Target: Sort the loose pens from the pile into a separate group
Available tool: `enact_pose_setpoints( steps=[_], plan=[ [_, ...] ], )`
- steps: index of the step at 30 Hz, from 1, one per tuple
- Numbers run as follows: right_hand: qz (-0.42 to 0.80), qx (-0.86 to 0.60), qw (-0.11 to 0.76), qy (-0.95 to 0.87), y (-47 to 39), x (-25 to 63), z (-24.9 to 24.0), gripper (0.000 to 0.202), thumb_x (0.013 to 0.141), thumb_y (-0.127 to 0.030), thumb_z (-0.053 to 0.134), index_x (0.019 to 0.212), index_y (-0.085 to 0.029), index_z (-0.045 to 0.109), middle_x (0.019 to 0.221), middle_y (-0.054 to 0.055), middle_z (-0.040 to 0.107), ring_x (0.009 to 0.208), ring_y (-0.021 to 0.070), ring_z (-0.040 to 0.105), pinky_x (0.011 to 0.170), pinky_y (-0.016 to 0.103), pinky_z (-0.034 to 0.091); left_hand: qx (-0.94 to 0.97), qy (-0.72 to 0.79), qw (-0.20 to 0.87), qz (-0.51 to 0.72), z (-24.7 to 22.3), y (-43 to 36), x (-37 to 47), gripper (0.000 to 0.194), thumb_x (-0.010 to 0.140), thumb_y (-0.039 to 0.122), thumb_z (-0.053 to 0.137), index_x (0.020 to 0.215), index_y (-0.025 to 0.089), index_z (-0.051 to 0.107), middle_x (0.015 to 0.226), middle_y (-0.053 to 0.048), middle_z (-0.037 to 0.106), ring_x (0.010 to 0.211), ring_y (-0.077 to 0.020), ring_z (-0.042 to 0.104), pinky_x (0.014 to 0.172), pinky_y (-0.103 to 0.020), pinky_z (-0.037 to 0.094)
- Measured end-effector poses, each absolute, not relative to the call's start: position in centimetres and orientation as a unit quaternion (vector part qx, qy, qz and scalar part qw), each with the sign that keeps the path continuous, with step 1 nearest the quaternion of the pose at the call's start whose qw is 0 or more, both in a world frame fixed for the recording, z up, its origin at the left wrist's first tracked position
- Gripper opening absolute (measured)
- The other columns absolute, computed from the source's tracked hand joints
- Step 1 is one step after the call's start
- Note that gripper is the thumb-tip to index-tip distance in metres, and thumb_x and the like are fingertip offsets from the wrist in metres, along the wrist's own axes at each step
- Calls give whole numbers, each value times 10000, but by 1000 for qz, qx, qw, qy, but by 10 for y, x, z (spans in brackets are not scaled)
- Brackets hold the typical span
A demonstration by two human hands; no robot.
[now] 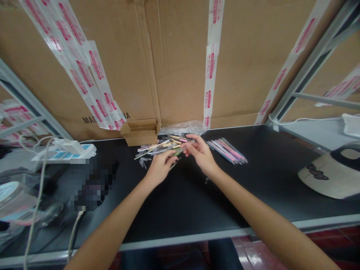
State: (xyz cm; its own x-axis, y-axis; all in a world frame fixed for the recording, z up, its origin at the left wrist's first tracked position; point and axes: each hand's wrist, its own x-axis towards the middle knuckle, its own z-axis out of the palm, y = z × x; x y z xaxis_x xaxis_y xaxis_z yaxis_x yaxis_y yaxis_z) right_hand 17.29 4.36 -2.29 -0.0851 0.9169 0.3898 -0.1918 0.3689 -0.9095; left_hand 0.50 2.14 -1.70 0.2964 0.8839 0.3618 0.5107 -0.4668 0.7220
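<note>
Over the black tabletop (pixel 180 210) my two hands meet around a slim pen (pixel 177 153) with a green part and a clear end. My left hand (pixel 159 168) pinches its green part, while the fingers of my right hand (pixel 201 153) close on the clear end. Another thin stick pokes out below my left fingers; I cannot tell if it is held. Behind my hands lies a loose pile of slim pen parts (pixel 157 148) in several colours. Small clear caps (pixel 144 162) lie left of my left hand. To the right, pens (pixel 228 150) rest side by side in a row.
A small open cardboard box (pixel 140 139) and a crumpled clear bag (pixel 185 128) stand against the cardboard wall (pixel 180 75). At left are a power strip (pixel 67 153), a blurred-out dark device (pixel 94 189) and cables. A beige cap (pixel 323 176) lies at far right.
</note>
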Motion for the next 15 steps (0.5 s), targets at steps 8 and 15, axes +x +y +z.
enact_pose_setpoints(
  steps=[8,15],
  plan=[
    [370,-455,439,-680,53,179,-39,180,806,-233,541,931,-155,644,779,38,646,600,123,564,576,271,487,689,513,180,478,-4,30,-13,143,745,252,631,851,168,678,856,-35,708,744,-169,647,732,-276,498],
    [72,-438,291,-848,41,180,-33,360,789,-45,514,1107,-172,624,1106,95,619,1015,200,503,922,375,410,756,461,-38,464,11,18,-23,190,857,216,500,926,183,674,982,-66,689,948,-199,609,900,-338,438]
  ],
)
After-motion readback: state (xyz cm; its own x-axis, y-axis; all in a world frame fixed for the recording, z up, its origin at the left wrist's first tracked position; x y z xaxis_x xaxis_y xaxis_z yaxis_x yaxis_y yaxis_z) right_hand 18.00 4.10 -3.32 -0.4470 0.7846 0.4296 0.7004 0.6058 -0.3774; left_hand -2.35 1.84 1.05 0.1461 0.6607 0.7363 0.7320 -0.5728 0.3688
